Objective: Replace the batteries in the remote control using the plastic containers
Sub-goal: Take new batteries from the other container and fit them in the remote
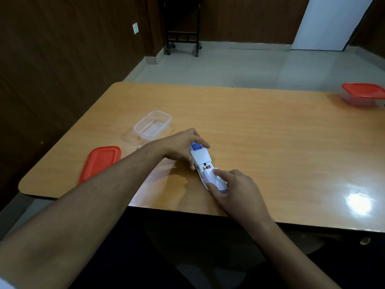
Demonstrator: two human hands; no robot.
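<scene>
Left hand (pixel 183 147) grips top of white remote (pixel 205 163); right hand (pixel 231 190) pinches its battery cover (pixel 212 177), w/ batteries (pixel 206 168) showing just above.

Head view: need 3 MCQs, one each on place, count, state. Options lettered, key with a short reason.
1. Where is the loose red lid relative to the open clear container?
A. on top of it
B. on the table nearer the person, to its left
C. at the far right edge

2. How many red lids show?
A. one
B. two
C. three

3. What is the state of the remote control?
A. battery cover partly slid, a battery showing
B. fully closed
C. inside a container

Key:
1 B, it lies flat on the table, apart from the container.
2 B, the loose one plus one on the closed container far right.
3 A, the left hand holds the body, the right hand presses the battery cover.
</scene>
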